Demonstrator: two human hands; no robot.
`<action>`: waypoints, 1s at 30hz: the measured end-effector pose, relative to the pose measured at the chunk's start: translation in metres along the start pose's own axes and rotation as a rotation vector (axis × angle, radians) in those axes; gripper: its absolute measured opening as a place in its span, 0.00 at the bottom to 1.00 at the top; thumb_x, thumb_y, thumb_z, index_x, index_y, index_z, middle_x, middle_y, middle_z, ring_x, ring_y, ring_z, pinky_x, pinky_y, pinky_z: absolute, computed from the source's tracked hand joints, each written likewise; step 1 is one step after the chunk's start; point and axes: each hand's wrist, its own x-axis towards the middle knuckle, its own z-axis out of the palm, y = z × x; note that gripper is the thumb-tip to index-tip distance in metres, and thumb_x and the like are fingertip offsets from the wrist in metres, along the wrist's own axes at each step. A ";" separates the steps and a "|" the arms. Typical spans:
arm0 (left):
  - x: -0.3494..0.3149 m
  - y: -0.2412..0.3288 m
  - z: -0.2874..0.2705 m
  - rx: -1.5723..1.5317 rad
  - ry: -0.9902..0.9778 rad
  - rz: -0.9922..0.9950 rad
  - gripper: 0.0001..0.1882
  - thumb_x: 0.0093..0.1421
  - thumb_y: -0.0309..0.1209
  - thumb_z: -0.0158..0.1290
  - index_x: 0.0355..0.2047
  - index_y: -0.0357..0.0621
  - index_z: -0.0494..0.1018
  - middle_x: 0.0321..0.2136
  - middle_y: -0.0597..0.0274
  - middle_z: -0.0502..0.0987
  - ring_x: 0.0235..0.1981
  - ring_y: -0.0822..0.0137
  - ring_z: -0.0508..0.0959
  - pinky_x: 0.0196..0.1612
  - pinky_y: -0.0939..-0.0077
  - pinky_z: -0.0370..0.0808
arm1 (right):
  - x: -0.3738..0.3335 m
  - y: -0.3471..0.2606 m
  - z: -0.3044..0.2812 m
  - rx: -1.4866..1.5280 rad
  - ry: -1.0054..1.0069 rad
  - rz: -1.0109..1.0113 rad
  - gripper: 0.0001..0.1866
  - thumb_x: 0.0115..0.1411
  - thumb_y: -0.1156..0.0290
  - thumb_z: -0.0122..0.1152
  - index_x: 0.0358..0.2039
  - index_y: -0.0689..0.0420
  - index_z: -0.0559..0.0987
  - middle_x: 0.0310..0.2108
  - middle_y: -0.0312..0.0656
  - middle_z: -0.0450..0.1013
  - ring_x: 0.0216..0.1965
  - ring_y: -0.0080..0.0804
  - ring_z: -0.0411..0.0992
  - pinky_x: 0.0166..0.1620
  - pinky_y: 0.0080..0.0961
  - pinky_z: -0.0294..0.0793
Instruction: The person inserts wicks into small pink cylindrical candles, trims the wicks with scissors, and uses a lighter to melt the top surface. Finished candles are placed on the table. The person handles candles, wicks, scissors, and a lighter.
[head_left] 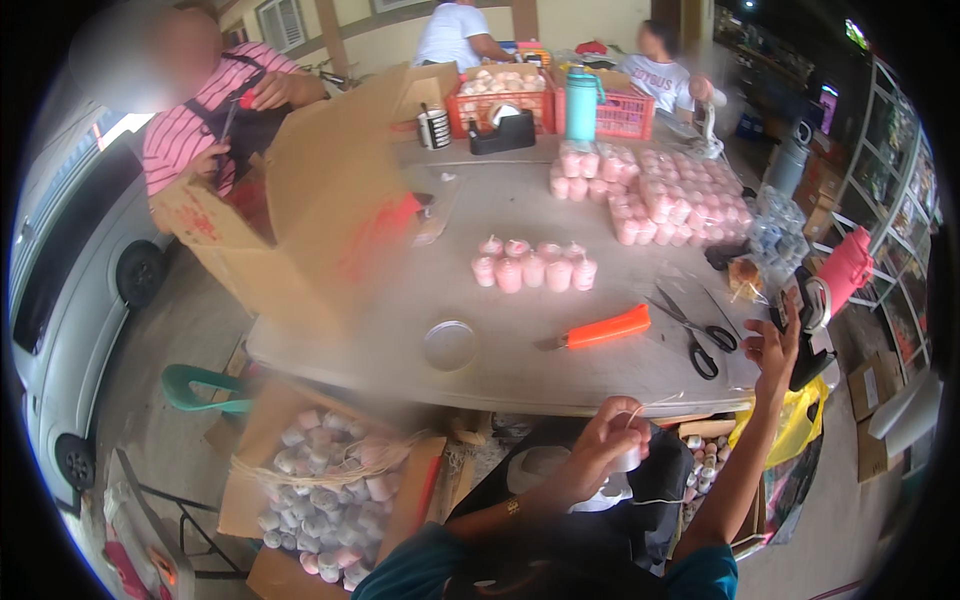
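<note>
Candles (pixel 320 490) still loose fill the near-left box; the left hand (pixel 610 440) grips 1 with string near the table (pixel 500 370) edge. 8 tied ones (pixel 533 266) stand mid-table. Right hand (pixel 772 345) reaches open toward the scissors (pixel 700 335).

Single view, from a fisheye camera worn on the person's head, looking forward and steeply down across a grey work table (pixel 520 375). The table fills the centre of the frame and is seen from near; its front edge bows across the lower middle. The wearer's own forearms enter from the lower edge, the left hand (pixel 610 440) close below the lens, the right hand (pixel 772 350) at the table's right end. The far side of the table lies toward the top of the frame. A dark rim, apparently the lens surround, masks the corners. No second view overlaps this one.
</note>
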 end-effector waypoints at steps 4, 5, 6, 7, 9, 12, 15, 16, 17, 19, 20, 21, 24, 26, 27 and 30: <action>-0.001 -0.003 0.010 -0.016 -0.066 -0.109 0.44 0.53 0.22 0.57 0.65 0.57 0.46 0.46 0.59 0.62 0.51 0.64 0.69 0.52 0.59 0.74 | -0.003 -0.005 -0.004 0.069 0.033 -0.035 0.38 0.61 0.62 0.53 0.68 0.51 0.50 0.34 0.41 0.78 0.21 0.20 0.71 0.24 0.15 0.68; -0.001 -0.003 0.013 -0.015 -0.117 -0.092 0.46 0.54 0.22 0.58 0.66 0.58 0.44 0.46 0.59 0.62 0.53 0.63 0.69 0.53 0.59 0.74 | 0.001 -0.006 -0.006 0.083 0.030 -0.017 0.37 0.61 0.62 0.53 0.68 0.51 0.51 0.35 0.41 0.78 0.23 0.20 0.71 0.25 0.15 0.69; 0.000 -0.003 0.015 0.028 -0.141 -0.100 0.48 0.55 0.25 0.60 0.67 0.58 0.42 0.47 0.59 0.61 0.53 0.62 0.71 0.53 0.63 0.73 | 0.003 -0.005 -0.007 0.071 0.077 -0.008 0.37 0.61 0.61 0.52 0.68 0.51 0.51 0.35 0.40 0.78 0.24 0.19 0.71 0.26 0.15 0.69; 0.001 -0.003 0.018 0.089 -0.165 -0.045 0.50 0.54 0.25 0.61 0.68 0.56 0.39 0.47 0.59 0.60 0.52 0.61 0.72 0.53 0.69 0.72 | 0.006 -0.004 -0.008 0.094 0.076 0.020 0.37 0.61 0.60 0.52 0.68 0.51 0.51 0.35 0.39 0.78 0.24 0.19 0.71 0.27 0.15 0.69; 0.001 -0.002 0.019 0.011 -0.152 -0.067 0.54 0.53 0.24 0.62 0.69 0.56 0.35 0.49 0.58 0.60 0.53 0.60 0.72 0.53 0.71 0.71 | 0.011 0.002 -0.010 0.109 0.073 0.028 0.40 0.60 0.59 0.54 0.68 0.55 0.49 0.33 0.41 0.77 0.21 0.22 0.70 0.24 0.15 0.67; 0.004 0.001 0.017 0.066 -0.051 -0.046 0.57 0.52 0.24 0.63 0.70 0.56 0.32 0.53 0.56 0.59 0.56 0.60 0.70 0.55 0.70 0.70 | 0.013 0.012 -0.011 0.137 0.086 0.113 0.39 0.61 0.59 0.53 0.68 0.54 0.49 0.36 0.41 0.77 0.25 0.22 0.71 0.28 0.17 0.68; 0.004 0.004 0.015 0.089 -0.046 0.008 0.58 0.51 0.24 0.63 0.69 0.51 0.31 0.58 0.54 0.56 0.58 0.61 0.69 0.57 0.70 0.68 | 0.013 0.022 -0.010 0.148 0.107 0.110 0.38 0.61 0.60 0.53 0.68 0.54 0.49 0.37 0.43 0.78 0.25 0.22 0.71 0.28 0.16 0.68; 0.004 0.005 0.015 0.114 -0.038 0.013 0.57 0.51 0.24 0.64 0.69 0.50 0.33 0.60 0.54 0.55 0.58 0.61 0.69 0.58 0.70 0.67 | 0.012 0.024 -0.009 0.166 0.090 0.102 0.39 0.61 0.60 0.53 0.68 0.53 0.48 0.38 0.43 0.78 0.25 0.23 0.72 0.27 0.16 0.67; 0.004 0.006 0.015 0.136 -0.033 0.013 0.57 0.51 0.24 0.64 0.69 0.49 0.34 0.61 0.54 0.54 0.58 0.61 0.69 0.58 0.70 0.66 | 0.013 0.023 -0.007 0.172 0.090 0.109 0.38 0.61 0.60 0.53 0.68 0.53 0.49 0.38 0.43 0.78 0.25 0.22 0.71 0.27 0.16 0.67; 0.004 0.008 0.014 0.125 -0.050 -0.058 0.54 0.51 0.23 0.64 0.69 0.46 0.38 0.61 0.54 0.54 0.59 0.62 0.68 0.59 0.71 0.66 | 0.011 0.014 -0.004 0.172 0.103 0.130 0.37 0.61 0.61 0.53 0.68 0.53 0.51 0.39 0.43 0.77 0.25 0.22 0.71 0.28 0.16 0.67; 0.005 0.009 0.014 0.099 -0.071 -0.123 0.52 0.51 0.23 0.63 0.68 0.45 0.41 0.61 0.54 0.55 0.59 0.62 0.68 0.59 0.70 0.66 | 0.006 0.004 -0.003 0.173 0.106 0.073 0.37 0.61 0.61 0.53 0.67 0.53 0.52 0.39 0.43 0.77 0.26 0.22 0.71 0.28 0.17 0.67; 0.005 0.009 0.013 0.075 -0.094 -0.167 0.50 0.51 0.23 0.63 0.68 0.44 0.44 0.61 0.55 0.56 0.59 0.62 0.68 0.59 0.70 0.66 | -0.001 -0.009 -0.003 0.178 0.105 0.014 0.36 0.61 0.62 0.53 0.67 0.54 0.53 0.40 0.44 0.77 0.27 0.22 0.71 0.29 0.17 0.68; 0.006 0.004 0.012 0.271 -0.068 -0.081 0.42 0.52 0.21 0.62 0.64 0.42 0.52 0.55 0.58 0.64 0.58 0.63 0.68 0.58 0.71 0.66 | -0.034 -0.066 0.000 0.093 0.244 -0.299 0.35 0.60 0.64 0.54 0.66 0.58 0.56 0.42 0.44 0.76 0.31 0.24 0.71 0.33 0.17 0.68; 0.007 -0.002 0.011 0.156 -0.095 -0.110 0.37 0.53 0.20 0.61 0.62 0.42 0.56 0.51 0.60 0.68 0.58 0.64 0.68 0.57 0.72 0.67 | -0.073 -0.112 -0.002 -0.096 0.412 -0.630 0.35 0.59 0.63 0.55 0.64 0.61 0.58 0.44 0.45 0.75 0.33 0.28 0.71 0.37 0.19 0.70; 0.007 -0.005 0.011 0.114 -0.095 -0.163 0.35 0.53 0.20 0.60 0.60 0.41 0.58 0.49 0.61 0.69 0.58 0.64 0.69 0.56 0.72 0.67 | -0.095 -0.130 0.002 -0.188 0.427 -0.754 0.35 0.59 0.63 0.55 0.64 0.61 0.58 0.43 0.45 0.75 0.33 0.28 0.71 0.36 0.19 0.70; 0.010 -0.014 0.010 0.149 -0.093 -0.215 0.33 0.52 0.21 0.63 0.57 0.43 0.63 0.51 0.61 0.69 0.54 0.67 0.71 0.56 0.72 0.68 | -0.147 -0.162 0.027 -0.172 -0.022 -1.112 0.33 0.59 0.63 0.54 0.63 0.62 0.59 0.42 0.45 0.75 0.32 0.28 0.71 0.36 0.19 0.70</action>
